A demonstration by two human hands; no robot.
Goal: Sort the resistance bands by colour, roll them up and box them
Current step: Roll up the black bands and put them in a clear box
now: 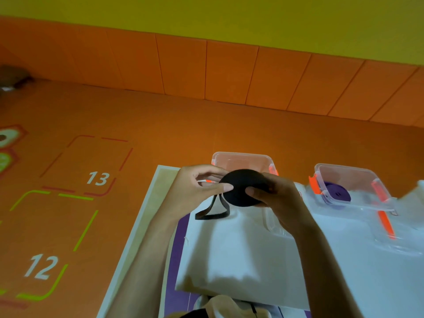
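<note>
A cloth (pixel 241 253) lies on the surface (pixel 146 203). At the far edge stands the left box (pixel 241 159), with the right box (pixel 344 168) apart to its right and a coiled band (pixel 337 195) in it. A lid (pixel 390 232) lies just before the right box. The left hand (pixel 197 189) and right hand (pixel 277 193) hold a rolled band (pixel 243 187) above the cloth, before the left box.

Low table (pixel 137 237) on the orange floor (pixel 114 122), spread with a white cloth (pixel 241 255).
A clear box (pixel 243 159) stands at the far edge, a second clear box (pixel 358 177) further right; a clear lid (pixel 401 239) lies on the cloth, and a purple mat (pixel 179 249) shows along the left edge.
</note>
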